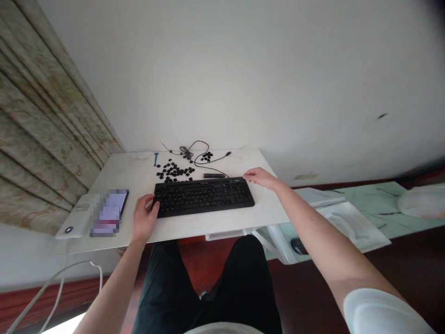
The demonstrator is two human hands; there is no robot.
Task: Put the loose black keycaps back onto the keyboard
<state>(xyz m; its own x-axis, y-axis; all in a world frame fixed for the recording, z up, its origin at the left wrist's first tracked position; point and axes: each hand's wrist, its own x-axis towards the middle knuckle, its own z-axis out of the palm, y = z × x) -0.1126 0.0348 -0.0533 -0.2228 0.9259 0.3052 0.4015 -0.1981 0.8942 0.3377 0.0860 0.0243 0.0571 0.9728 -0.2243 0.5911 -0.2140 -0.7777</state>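
Note:
A black keyboard [205, 197] lies on the white table [194, 223]. My left hand [145, 215] is closed round its left end, the thumb over the front corner. At the back right corner of the keyboard is my right hand [257, 177], its fingers pressed together; whether they grip the edge or something small cannot be made out. Many loose black keycaps [174, 171] are scattered behind the keyboard, with a smaller group [207, 157] further back. A blue tool [156, 159] lies to their left.
A black cable [198, 162] runs behind the keyboard. On the left are a phone [110, 211] with a blurred screen and a white box [78, 215]. To the right, a white tray-like object [347, 225] and a dark mouse-like object [298, 246] rest on a lower surface.

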